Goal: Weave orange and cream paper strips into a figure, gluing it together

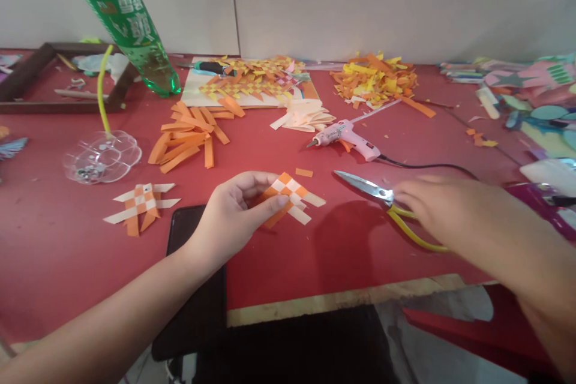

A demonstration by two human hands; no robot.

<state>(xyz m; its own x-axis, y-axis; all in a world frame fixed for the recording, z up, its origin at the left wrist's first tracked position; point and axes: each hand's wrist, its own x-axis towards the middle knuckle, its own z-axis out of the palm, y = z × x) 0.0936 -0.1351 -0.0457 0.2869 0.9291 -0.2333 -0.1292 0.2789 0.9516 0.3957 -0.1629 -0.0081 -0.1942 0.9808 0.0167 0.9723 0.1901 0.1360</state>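
Left hand (pixel 229 210) is pinching the woven paper piece (pixel 296 188) between thumb and fingers, grip closed on it, over the near middle of the red bench (pixel 288 270). Right hand (pixel 427 201) is covering part of the yellow-handled scissors (pixel 366 185) at right; can't tell how tight that grip is. Second woven piece (pixel 144 207) is lying left; pink glue gun (pixel 348 138) is lying beyond the scissors, orange strips (pixel 186 135) far left of it.

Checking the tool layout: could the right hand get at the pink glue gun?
Probably yes: the pink glue gun lies near the right hand, at the yellow-handled scissors; only the black cord seems to run between.
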